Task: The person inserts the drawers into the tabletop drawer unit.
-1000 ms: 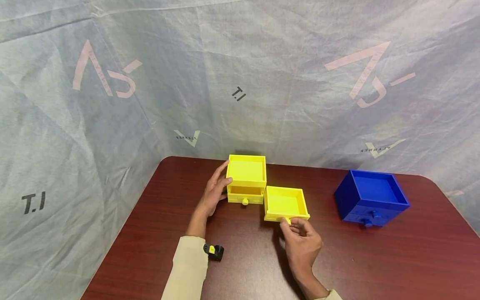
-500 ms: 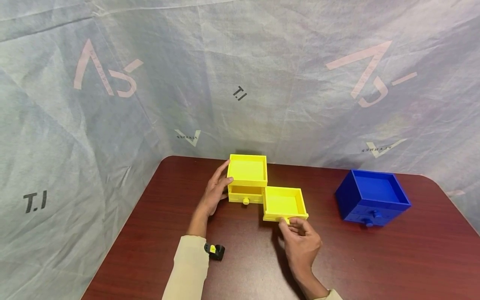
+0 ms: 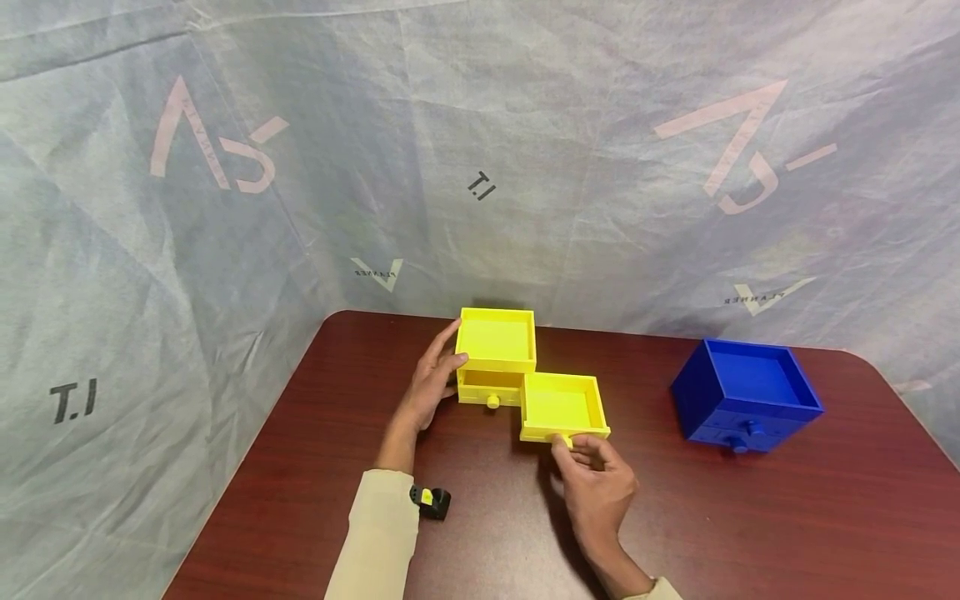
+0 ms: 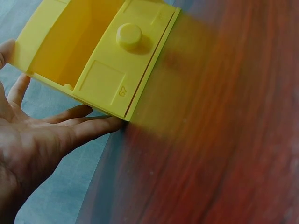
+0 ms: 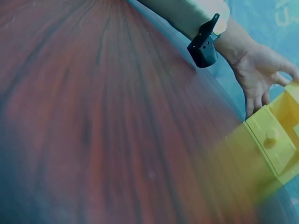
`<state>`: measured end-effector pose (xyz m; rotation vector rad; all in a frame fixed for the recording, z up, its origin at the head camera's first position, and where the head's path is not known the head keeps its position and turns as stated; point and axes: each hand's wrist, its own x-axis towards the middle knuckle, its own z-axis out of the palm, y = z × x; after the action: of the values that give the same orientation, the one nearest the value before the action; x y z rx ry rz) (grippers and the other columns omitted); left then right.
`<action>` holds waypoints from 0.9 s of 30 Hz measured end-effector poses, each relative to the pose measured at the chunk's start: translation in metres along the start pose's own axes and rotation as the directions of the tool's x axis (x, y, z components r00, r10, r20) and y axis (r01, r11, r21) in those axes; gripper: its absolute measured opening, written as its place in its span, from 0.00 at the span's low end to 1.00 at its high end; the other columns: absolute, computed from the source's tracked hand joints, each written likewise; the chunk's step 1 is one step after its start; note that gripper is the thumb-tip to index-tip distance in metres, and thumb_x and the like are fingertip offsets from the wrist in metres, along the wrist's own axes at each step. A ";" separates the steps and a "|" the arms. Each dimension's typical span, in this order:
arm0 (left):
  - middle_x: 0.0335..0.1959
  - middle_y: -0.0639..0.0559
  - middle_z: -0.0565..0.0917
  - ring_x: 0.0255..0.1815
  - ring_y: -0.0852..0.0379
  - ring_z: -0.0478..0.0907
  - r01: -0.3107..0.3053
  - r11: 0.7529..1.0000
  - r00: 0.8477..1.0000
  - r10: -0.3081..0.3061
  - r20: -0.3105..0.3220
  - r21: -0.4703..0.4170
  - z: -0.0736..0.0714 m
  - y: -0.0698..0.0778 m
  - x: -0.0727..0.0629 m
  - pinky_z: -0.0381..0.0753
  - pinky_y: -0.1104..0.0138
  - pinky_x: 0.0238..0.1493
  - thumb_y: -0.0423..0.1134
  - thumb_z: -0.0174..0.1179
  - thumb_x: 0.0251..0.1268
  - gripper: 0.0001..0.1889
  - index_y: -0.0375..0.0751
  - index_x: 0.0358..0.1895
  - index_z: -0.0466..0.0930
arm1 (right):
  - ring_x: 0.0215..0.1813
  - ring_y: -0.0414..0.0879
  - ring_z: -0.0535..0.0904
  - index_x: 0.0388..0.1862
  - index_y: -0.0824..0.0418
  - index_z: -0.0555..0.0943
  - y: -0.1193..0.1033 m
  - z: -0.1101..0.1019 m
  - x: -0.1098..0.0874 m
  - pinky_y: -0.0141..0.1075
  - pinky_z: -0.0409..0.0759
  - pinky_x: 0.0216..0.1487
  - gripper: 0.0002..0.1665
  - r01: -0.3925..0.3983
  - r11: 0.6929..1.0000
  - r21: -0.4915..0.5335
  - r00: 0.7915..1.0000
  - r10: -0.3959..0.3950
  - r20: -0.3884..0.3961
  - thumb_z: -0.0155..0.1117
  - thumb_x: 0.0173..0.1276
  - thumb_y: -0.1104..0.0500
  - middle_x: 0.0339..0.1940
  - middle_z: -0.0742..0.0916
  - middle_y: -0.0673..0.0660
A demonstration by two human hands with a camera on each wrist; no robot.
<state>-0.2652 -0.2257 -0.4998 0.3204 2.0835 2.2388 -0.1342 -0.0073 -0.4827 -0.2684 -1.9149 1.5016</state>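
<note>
A small yellow two-drawer cabinet (image 3: 496, 342) stands near the table's back edge. Its upper slot is an open gap; below that, the lower drawer (image 4: 105, 86) is in place with its round knob facing forward. My left hand (image 3: 431, 385) lies along the cabinet's left side, fingers fairly straight, thumb at the front upper corner. To the right, my right hand (image 3: 597, 492) pinches the knob of a pulled-out yellow drawer (image 3: 564, 404), held just in front of the cabinet and right of the gap. Nothing lies inside that drawer. The right wrist view does not show the right hand.
A blue two-drawer cabinet (image 3: 750, 392) with both drawers in sits at the right on the dark red-brown table (image 3: 480, 542). Grey printed cloth (image 3: 570, 167) hangs behind the table and at its left. A black wrist camera (image 3: 432, 502) sticks out from the left sleeve.
My right hand has carried the yellow drawer a little to the left, so it now overlaps the cabinet's right front in the head view. The left hand stays on the cabinet's side.
</note>
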 end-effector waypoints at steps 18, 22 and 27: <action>0.77 0.43 0.61 0.74 0.39 0.61 0.008 1.000 1.000 -0.008 0.022 -0.004 0.000 0.002 -0.001 0.62 0.29 0.59 0.43 0.53 0.76 0.32 0.63 0.79 0.55 | 0.22 0.39 0.83 0.26 0.74 0.84 -0.004 0.009 -0.008 0.25 0.79 0.25 0.08 0.003 1.000 0.023 1.000 -0.004 0.030 0.77 0.49 0.74 0.22 0.87 0.63; 0.77 0.43 0.60 0.74 0.39 0.60 -0.001 1.000 1.000 0.001 0.029 -0.006 -0.001 0.001 0.000 0.61 0.28 0.59 0.43 0.52 0.77 0.31 0.63 0.79 0.55 | 0.22 0.39 0.83 0.25 0.73 0.84 -0.005 0.011 -0.009 0.24 0.79 0.25 0.08 0.004 1.000 0.016 0.999 -0.004 0.032 0.77 0.49 0.73 0.22 0.87 0.62; 0.76 0.45 0.61 0.74 0.41 0.61 -0.004 1.000 1.000 0.004 0.029 -0.008 -0.001 0.001 -0.001 0.63 0.29 0.59 0.44 0.52 0.77 0.31 0.64 0.79 0.55 | 0.21 0.38 0.83 0.25 0.73 0.84 -0.006 0.014 -0.011 0.24 0.79 0.25 0.09 0.015 1.000 0.015 0.999 -0.015 0.030 0.78 0.48 0.73 0.22 0.87 0.62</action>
<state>-0.2645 -0.2273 -0.4988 0.3548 2.0611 2.2307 -0.1333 -0.0264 -0.4831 -0.2250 -1.9247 1.5174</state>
